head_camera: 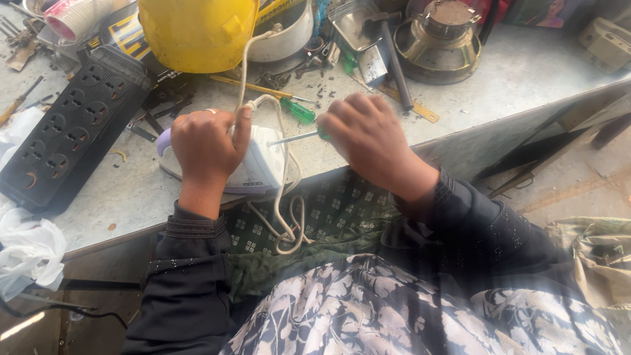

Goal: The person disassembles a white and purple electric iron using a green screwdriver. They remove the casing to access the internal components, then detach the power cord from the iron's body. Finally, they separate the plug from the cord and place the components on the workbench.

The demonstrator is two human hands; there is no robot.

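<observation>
A white clothes iron with a pale purple tip lies on the grey workbench near its front edge. My left hand grips the iron from above, thumb pressed against its cream cord, which loops down over my lap. My right hand is closed around a green-handled screwdriver; its metal shaft points left at the iron's rear end. Its handle is mostly hidden in my fist.
A black multi-socket power strip lies at left. A yellow container, a second green screwdriver, a speaker cone, metal parts and loose screws crowd the back. White cloth hangs at the left edge.
</observation>
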